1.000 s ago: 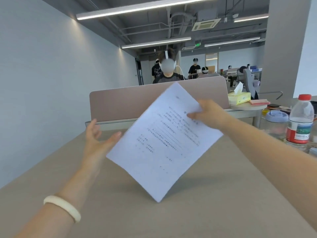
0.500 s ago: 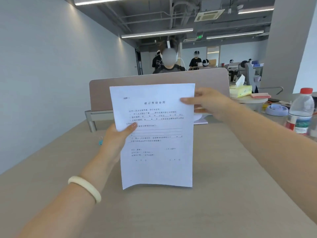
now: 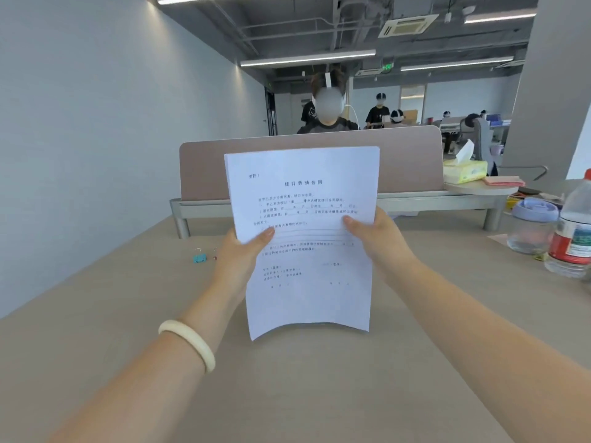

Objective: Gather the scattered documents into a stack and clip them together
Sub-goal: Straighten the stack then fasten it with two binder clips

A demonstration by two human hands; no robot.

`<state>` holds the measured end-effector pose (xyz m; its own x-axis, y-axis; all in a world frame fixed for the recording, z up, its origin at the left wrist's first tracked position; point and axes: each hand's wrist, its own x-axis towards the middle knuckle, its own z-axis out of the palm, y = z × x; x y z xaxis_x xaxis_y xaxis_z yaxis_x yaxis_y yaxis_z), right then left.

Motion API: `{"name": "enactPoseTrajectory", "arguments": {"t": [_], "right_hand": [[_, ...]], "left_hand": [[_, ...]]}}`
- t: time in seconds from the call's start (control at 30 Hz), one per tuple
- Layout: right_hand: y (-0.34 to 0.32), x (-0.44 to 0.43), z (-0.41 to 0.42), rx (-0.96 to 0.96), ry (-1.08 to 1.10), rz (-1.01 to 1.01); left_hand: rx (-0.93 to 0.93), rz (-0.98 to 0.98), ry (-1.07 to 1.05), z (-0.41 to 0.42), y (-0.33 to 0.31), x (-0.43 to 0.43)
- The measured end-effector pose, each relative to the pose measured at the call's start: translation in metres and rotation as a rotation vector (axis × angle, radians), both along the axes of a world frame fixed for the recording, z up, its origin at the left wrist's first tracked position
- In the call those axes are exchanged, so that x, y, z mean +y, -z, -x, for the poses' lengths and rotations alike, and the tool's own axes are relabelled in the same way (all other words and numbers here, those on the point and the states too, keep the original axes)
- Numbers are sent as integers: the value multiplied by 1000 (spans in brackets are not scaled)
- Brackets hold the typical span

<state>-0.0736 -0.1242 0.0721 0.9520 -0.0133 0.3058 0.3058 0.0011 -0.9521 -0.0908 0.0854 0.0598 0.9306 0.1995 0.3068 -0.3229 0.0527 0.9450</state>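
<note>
I hold a stack of white printed documents point(image 3: 307, 199) upright above the beige desk point(image 3: 96, 330), its bottom edge curling just over the surface. My left hand point(image 3: 238, 260) grips the left edge with the thumb on the front page. My right hand point(image 3: 380, 238) grips the right edge at about the same height, thumb on the page too. A small blue binder clip point(image 3: 199, 257) lies on the desk to the left of my left hand, apart from it. How many sheets the stack holds cannot be told.
A pinkish desk divider point(image 3: 204, 167) runs along the far edge, with a person seated behind it. At the right stand a lidded clear jar point(image 3: 531, 228), a water bottle point(image 3: 572, 231) with a red label and a tissue box point(image 3: 465, 171). A wall lies to the left.
The paper swung from tilted in my right hand alone to upright. My left hand took the left edge, and my right hand slid down from the top corner to mid-height.
</note>
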Motion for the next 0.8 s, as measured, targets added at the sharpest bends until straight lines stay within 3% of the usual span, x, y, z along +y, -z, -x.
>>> {"name": "enactPoseTrajectory", "arguments": {"t": [0.63,0.8], "right_hand": [[8,11,-9,-1,-92,103],[17,39,-44,153,-186,150]], "left_hand": [[35,-132,-22,-6,11,23],[165,-154,-14,-32,12,69]]}}
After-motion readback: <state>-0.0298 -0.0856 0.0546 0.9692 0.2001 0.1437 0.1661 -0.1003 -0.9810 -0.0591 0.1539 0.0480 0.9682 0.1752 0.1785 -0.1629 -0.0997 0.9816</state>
